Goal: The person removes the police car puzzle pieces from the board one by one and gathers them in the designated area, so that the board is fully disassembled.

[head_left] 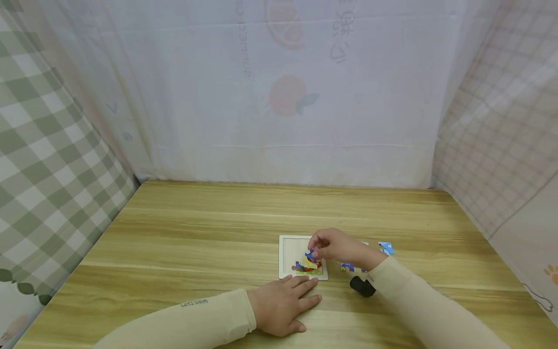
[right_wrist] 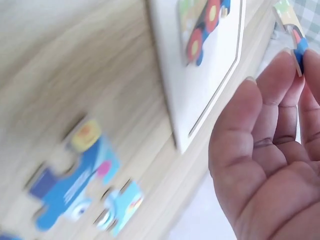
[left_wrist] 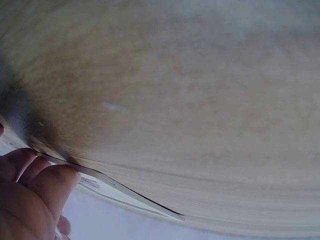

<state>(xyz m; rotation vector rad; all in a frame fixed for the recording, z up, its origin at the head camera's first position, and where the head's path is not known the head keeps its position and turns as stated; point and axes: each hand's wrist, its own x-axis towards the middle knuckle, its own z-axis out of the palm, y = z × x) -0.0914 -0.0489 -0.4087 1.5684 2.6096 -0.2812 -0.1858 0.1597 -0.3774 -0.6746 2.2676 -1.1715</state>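
My right hand pinches a small colourful jigsaw piece between thumb and fingertips, above a white-rimmed puzzle tray. The piece is tilted off the board, with blue at its lower part. Joined pieces with red and yellow wheels lie in the tray, along its near side in the head view. Bare board shows in the tray's far part. My left hand lies palm down on the table, fingers spread, with fingertips touching the tray's near edge. In the left wrist view, its fingers meet the tray's rim.
Loose blue puzzle pieces lie on the wooden table right of the tray, partly hidden by the right arm in the head view. A black cylindrical object shows by the right wrist. Fabric curtains enclose the back and sides.
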